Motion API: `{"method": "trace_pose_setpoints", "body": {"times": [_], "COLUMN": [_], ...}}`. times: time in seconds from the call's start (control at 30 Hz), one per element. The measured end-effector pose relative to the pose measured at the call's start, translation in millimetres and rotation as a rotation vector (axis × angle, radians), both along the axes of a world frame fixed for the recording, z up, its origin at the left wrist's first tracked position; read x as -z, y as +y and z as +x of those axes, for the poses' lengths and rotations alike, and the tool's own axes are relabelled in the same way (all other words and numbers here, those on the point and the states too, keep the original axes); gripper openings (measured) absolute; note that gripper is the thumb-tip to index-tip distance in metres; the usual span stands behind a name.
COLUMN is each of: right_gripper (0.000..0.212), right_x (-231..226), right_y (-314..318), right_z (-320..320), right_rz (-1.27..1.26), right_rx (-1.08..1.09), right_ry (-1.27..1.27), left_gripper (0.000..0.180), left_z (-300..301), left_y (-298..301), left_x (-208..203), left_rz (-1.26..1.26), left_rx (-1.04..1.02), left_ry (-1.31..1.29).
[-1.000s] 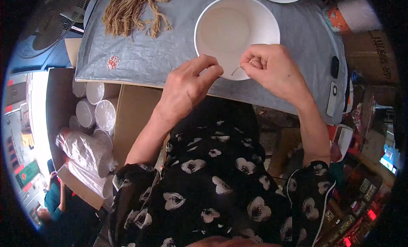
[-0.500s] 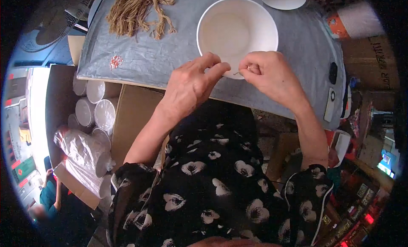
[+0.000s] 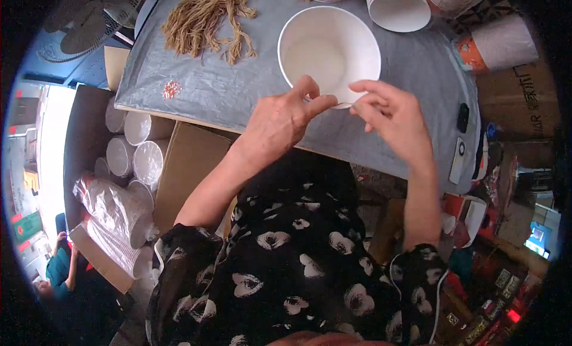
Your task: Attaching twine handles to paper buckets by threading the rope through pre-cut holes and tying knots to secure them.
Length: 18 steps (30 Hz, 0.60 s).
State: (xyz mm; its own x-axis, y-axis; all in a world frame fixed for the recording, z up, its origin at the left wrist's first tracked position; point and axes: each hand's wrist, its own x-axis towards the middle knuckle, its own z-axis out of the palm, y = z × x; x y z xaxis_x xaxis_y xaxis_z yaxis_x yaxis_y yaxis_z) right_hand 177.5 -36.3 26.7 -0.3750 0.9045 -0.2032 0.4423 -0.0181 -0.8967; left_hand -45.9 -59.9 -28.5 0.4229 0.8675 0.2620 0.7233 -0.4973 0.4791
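Both hands are up in front of a large white paper tub (image 3: 322,27), which stands mouth up at the table's near side. My left hand (image 3: 283,117) pinches a short length of thin string (image 3: 344,105) between thumb and forefinger, close to the tub's near rim. At the string's other end, my right hand (image 3: 390,117) has its thumb by the curled fingers, with the forefinger lifted. The exact grip there is partly hidden. Farther left on the table lies a loose bundle of brown twine (image 3: 202,24).
A grey sheet (image 3: 226,93) covers the table. On it are a small pile of red and white bits (image 3: 171,89) and another white tub (image 3: 399,11). A cardboard box (image 3: 193,161) with stacked white tubs (image 3: 149,158) stands at the left. Far left, another person (image 3: 59,262) is visible.
My right hand has opened its fingers somewhat and shifted slightly right; the forefinger is now lifted. My left hand stays pinched. The view has tilted, showing more of the far table.
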Motion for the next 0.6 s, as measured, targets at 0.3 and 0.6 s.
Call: {"method": "trace_pose_setpoints", "body": {"times": [0.3,0.6], "right_gripper": [0.019,0.010], "right_x": [86.1,97.0], "right_y": [-42.1,-36.0], "right_z": [-24.4,-45.1], "right_rz": [0.099,0.101], "right_rx": [0.478,0.571], "right_ry": [0.295,0.430], "left_gripper": [0.039,0.042], "left_z": [5.7,4.3], "left_y": [1.1,-2.6], "left_x": [-7.4,-12.2], "left_rz": [0.026,0.004], "left_rx": [-0.025,-0.047], "left_ry": [0.007,0.025]}}
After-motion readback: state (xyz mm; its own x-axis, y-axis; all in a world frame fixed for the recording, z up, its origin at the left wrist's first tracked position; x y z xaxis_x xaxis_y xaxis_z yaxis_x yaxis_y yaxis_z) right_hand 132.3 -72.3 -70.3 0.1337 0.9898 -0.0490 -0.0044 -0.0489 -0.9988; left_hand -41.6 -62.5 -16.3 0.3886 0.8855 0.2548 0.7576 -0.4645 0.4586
